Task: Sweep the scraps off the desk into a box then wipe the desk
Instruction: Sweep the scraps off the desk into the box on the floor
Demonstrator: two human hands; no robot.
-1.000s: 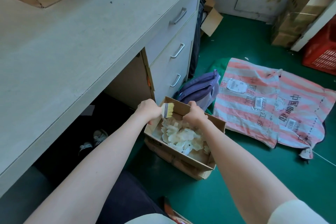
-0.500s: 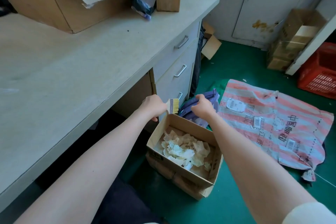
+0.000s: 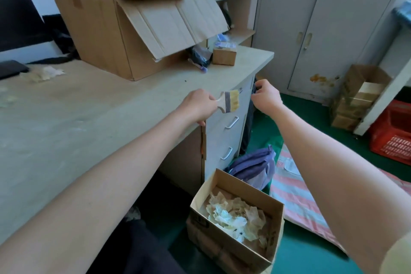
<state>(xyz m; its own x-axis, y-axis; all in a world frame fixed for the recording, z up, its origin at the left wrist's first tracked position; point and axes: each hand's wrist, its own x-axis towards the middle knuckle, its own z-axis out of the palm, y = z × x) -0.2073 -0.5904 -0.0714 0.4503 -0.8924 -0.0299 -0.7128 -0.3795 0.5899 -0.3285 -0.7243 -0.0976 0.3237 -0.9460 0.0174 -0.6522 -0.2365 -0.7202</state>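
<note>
At the centre of the frame the left hand [image 3: 196, 104] is closed around the pale wooden handle of a flat brush [image 3: 229, 101], whose dark metal band and short yellow bristles point right, over the front edge of the desk [image 3: 89, 122]. Just to the right, apart from the brush, the right hand [image 3: 265, 95] hangs in the air with its fingers curled loosely and nothing visibly in it; whether thumb and fingertips meet cannot be told. The desk is a broad, smooth slab of pale wood-grain laminate filling the left half of the frame, with grey drawers [image 3: 226, 131] and curved metal handles below its right end. At the far left of the desktop lies a small heap of thin, crinkled cream scraps [image 3: 45, 73]. Behind, in the upper centre, stands a big corrugated cardboard carton [image 3: 115, 33] with its flaps hanging open. Down at the lower centre, on the green floor [image 3: 311, 247], sits a small open cardboard box [image 3: 235, 249] holding crumpled cream and white scraps. Beside it lie a soft purple bag [image 3: 255, 167] and a pink-striped woven sack [image 3: 293, 198].
</note>
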